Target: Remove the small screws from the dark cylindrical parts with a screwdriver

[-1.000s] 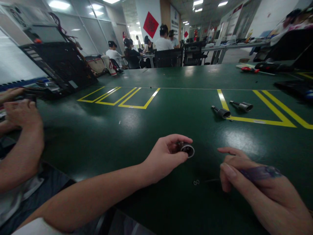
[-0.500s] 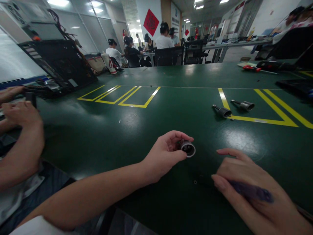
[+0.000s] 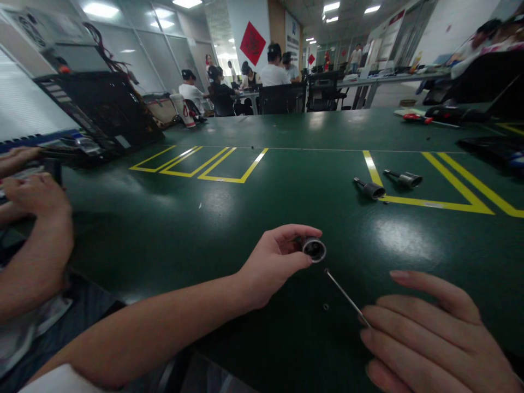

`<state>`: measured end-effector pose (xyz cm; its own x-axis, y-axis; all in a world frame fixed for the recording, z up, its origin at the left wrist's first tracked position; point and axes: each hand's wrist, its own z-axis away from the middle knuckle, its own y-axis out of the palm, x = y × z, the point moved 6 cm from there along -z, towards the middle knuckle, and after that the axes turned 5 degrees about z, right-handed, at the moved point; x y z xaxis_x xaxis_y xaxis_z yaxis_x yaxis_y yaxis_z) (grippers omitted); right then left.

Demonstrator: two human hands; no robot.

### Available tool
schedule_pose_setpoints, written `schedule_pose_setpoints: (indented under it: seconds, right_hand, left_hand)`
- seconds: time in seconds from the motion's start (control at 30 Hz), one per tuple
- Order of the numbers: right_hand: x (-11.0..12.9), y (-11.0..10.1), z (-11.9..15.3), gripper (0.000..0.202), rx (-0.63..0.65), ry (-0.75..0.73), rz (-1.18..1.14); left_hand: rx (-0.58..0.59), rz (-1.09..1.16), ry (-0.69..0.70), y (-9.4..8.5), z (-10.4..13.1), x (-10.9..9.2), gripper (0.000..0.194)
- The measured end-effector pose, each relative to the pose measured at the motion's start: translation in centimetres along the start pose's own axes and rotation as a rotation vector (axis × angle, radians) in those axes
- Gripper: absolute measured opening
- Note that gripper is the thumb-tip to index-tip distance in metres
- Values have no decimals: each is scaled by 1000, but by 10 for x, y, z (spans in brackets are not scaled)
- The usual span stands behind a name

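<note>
Your left hand (image 3: 272, 267), near the middle of the frame, has its grip closed around the metal cup (image 3: 314, 250), thumb and fingers at its side, the round opening showing. Your right hand (image 3: 440, 333), at the lower right, grasps the thin rod (image 3: 347, 297), its index finger held apart from the others; the rod slants up and left, its tip just below the cup and apart from it. Beneath that tip, a small ring (image 3: 326, 307) lies on the green worktop (image 3: 204, 229). Right of centre and higher up, two stemmed metal pieces (image 3: 372, 190) lie by the yellow tape (image 3: 434, 204), the nearer one at its corner. A red-handled screwdriver (image 3: 415, 118) lies at the upper right.
</note>
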<state>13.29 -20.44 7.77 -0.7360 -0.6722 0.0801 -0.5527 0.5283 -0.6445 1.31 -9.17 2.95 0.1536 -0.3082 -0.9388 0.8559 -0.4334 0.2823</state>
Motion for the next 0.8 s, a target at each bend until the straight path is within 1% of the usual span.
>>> schedule_pose_setpoints:
  seconds: [0.1, 0.37, 0.53, 0.7, 0.8]
  right_hand:
    - [-1, 0, 0, 20, -34, 13, -20]
    - [0, 9, -4, 21, 20, 93, -3]
    - [1, 13, -3, 25, 47, 78, 16]
    - [2, 15, -3, 24, 47, 52, 7]
    - [2, 17, -1, 25, 75, 36, 9]
  left_hand:
    - [13, 8, -8, 3, 1, 2, 36]
    - [38, 25, -1, 7, 3, 5, 34]
    - [39, 18, 0, 7, 4, 5, 32]
    - [9, -22, 6, 7, 4, 6, 26]
    - [-1, -40, 30, 6, 3, 6, 24]
